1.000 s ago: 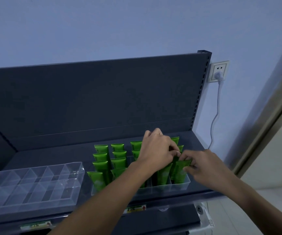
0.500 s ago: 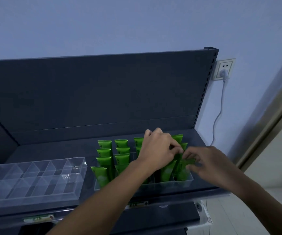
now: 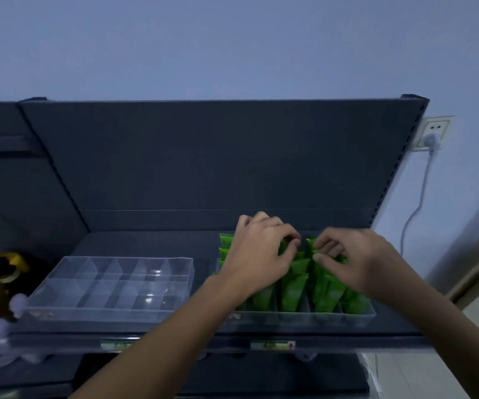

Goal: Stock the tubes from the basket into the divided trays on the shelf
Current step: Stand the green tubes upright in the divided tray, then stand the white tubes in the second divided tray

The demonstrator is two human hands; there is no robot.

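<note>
Two clear divided trays stand on the shelf (image 3: 146, 243): the left tray (image 3: 59, 308) midway along the front edge, the right tray (image 3: 304, 316) at the front right corner, packed with upright green tubes (image 3: 293, 292), too hidden to count. The left grip (image 3: 261, 254) and right grip (image 3: 359, 263) each pinch tube tops. Two front-edge price labels (image 3: 272, 345) are unreadable.

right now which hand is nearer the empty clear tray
Left. The left hand pinches green tubes just right of the empty clear tray; the right hand pinches tubes farther right.
</note>
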